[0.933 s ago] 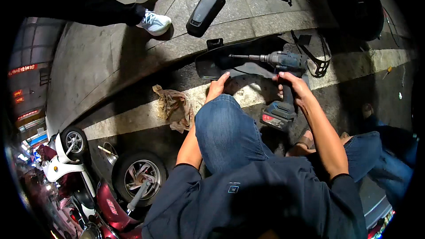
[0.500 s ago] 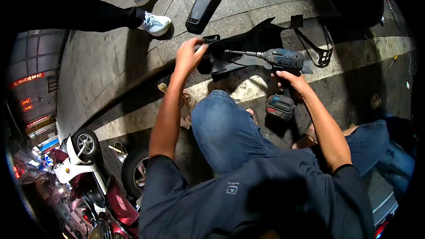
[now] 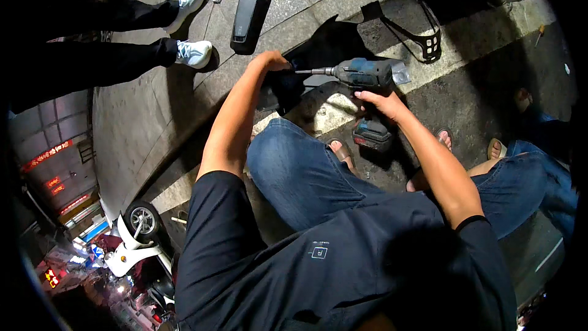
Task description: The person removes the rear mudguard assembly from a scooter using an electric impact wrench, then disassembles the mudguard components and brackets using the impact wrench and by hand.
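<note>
My right hand (image 3: 384,104) is wrapped round the grip of a blue and black cordless drill (image 3: 367,75). Its long bit (image 3: 313,71) points left, and the battery hangs below the grip. At the tip of that bit is my left hand (image 3: 275,61), its fingers drawn together at the edge of a black plastic panel (image 3: 334,40). What those fingers hold is hidden. The panel lies on the ground in front of my knees, partly behind the drill.
A long black case (image 3: 250,15) lies on the paving beyond my left hand. A black bracket (image 3: 422,43) rests at right. Someone in white shoes (image 3: 195,53) stands at far left. Another person's sandalled foot (image 3: 496,148) is at right. A parked scooter (image 3: 131,256) stands at lower left.
My left hand has come down and right to the bit's tip, its fingers closing. The drill stays in my right hand. The whole view has shifted, with the ground things now further left.
</note>
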### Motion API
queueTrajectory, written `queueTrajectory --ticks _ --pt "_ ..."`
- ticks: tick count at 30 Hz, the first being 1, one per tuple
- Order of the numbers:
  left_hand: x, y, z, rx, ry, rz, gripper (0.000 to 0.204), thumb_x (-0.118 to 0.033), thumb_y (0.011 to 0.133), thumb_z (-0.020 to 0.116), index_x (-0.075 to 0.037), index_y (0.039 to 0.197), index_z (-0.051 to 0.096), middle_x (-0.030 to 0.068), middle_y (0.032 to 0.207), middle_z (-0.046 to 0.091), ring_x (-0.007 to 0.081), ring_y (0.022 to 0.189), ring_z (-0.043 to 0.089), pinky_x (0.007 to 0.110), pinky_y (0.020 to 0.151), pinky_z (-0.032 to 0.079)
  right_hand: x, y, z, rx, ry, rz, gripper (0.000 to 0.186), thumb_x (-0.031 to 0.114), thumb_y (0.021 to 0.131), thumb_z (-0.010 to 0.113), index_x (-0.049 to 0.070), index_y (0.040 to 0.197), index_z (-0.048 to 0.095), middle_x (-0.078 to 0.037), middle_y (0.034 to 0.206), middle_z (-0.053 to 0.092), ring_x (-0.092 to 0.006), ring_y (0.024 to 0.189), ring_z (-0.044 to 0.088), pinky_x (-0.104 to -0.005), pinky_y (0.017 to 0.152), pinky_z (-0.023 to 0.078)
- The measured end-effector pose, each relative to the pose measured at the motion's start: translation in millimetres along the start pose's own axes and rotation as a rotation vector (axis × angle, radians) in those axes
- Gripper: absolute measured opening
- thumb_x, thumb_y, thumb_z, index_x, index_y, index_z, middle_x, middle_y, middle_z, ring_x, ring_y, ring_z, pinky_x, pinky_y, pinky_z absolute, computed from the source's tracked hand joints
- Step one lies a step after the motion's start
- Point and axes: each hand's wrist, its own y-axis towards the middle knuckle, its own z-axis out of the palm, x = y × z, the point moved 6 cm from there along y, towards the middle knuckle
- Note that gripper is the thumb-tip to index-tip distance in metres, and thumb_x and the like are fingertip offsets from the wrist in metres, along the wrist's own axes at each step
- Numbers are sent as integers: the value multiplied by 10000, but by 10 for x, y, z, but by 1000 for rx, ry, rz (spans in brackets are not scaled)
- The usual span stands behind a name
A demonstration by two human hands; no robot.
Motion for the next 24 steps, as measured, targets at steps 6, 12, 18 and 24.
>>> queueTrajectory --ticks 6,12,18,24 --pt "-12 -85 -12 -4 -124 -9 579 -471 670 656 15 986 661 210 1026 645 324 942 626 382 826 477 -62 45 -61 7 -4 -19 421 213 710 732 41 1070 597 -45 1014 606 -155 917 545 -302 813 454" --pt "167 45 94 -65 -231 -82 577 -462 663 670 17 986 661 191 1001 657 306 891 637 380 784 483 105 32 35 44 -22 -12 472 217 706 742 22 1104 579 -65 1040 603 -161 943 544 -307 818 459" --pt "319 99 182 -72 -242 -121 438 -328 678 662 15 951 668 195 958 664 283 854 644 383 742 496 439 26 226 57 -155 -115 456 223 729 748 7 1097 587 -63 983 626 -115 828 583 -287 678 491" --pt "544 30 337 -263 -280 -297 342 -105 678 563 5 986 661 189 921 667 282 834 643 387 716 494 550 44 404 104 -244 34 453 221 721 755 -20 1069 594 -112 931 655 -167 805 617 -312 682 515"
